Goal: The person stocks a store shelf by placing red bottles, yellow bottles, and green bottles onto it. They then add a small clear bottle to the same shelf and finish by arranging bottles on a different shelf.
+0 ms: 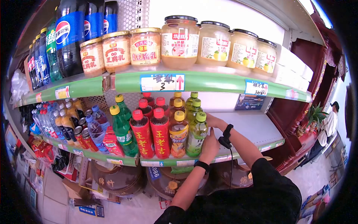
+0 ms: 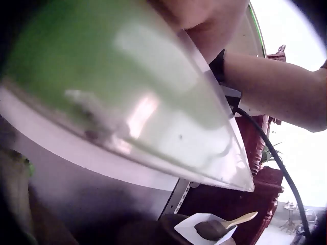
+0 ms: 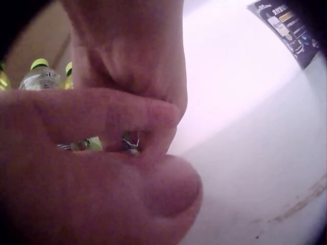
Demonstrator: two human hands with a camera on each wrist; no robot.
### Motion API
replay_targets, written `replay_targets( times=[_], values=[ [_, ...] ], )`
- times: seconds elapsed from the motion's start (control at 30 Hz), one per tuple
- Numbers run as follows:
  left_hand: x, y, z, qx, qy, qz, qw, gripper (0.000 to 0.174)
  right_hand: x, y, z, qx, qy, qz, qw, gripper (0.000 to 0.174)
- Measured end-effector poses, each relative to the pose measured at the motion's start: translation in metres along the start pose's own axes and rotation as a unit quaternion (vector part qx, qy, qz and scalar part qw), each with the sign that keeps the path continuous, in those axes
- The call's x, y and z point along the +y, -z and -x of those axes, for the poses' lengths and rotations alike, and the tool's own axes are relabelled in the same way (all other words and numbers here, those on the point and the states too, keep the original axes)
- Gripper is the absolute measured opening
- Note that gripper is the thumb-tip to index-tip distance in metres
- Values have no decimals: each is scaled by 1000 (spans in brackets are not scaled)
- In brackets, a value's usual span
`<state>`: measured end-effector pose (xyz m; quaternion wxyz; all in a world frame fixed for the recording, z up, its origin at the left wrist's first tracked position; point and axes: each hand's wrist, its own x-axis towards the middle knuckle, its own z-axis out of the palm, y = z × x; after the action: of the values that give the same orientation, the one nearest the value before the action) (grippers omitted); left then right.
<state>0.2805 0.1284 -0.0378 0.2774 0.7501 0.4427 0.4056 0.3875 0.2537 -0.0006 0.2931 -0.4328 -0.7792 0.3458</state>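
In the head view, my left hand [image 1: 210,146] is right at the right side of the front green-capped drink bottle [image 1: 198,136]. Just above and behind it, my right hand [image 1: 214,121] reaches in near the same bottle's shoulder. The bottle stands upright at the right end of the front row. Both sets of fingertips are largely hidden, and I cannot tell whether either hand grips the bottle. From the right wrist, a thumb [image 3: 173,189] and bent finger [image 3: 102,115] show close up, with a bit of label visible through the gap. The green shelf edge [image 2: 102,66] fills much of the left wrist view.
Left of the green-capped row stand a yellow-capped bottle [image 1: 178,136], red bottles [image 1: 162,136] and a green soda bottle [image 1: 123,132]. Glass jars [image 1: 179,41] line the upper shelf. White shelf surface [image 1: 246,128] extends to the right. Brown jars [image 1: 112,179] stand below.
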Motion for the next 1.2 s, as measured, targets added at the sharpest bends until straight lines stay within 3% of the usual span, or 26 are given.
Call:
replay_targets(
  times=[0.13, 0.27, 0.37, 0.47, 0.57, 0.77, 0.87, 0.97, 1.2],
  values=[
    [-6, -4, 1, 36, -53, -84, 994, 70, 2, 4, -2, -36, -32, -37, 998, 49],
    [1, 1, 2, 15, -33, -80, 996, 69, -2, 4, 0, -39, -51, -70, 995, 52],
    [-3, -3, 5, 42, -52, -87, 994, 67, 13, 2, -5, -46, -17, -103, 994, 53],
    [-2, -2, 7, 46, -65, -116, 990, 64, 10, 3, -3, -47, -70, -112, 990, 54],
    [1, -4, 12, 71, -81, -168, 980, 59, 40, 5, -10, -73, -42, -96, 992, 54],
    [1, -7, 12, 50, -55, -150, 986, 52, 5, -5, -1, -46, 27, -54, 997, 56],
    [2, -1, 11, 19, -40, -137, 990, 53, 52, 0, -24, -71, 66, 17, 995, 57],
    [-5, -10, 11, 16, -47, -147, 988, 52, 22, 5, -6, -29, -60, -89, 994, 56],
    [-6, -10, 10, 12, -69, -164, 984, 49, 37, 8, 9, 22, -98, -220, 970, 51]
  ],
)
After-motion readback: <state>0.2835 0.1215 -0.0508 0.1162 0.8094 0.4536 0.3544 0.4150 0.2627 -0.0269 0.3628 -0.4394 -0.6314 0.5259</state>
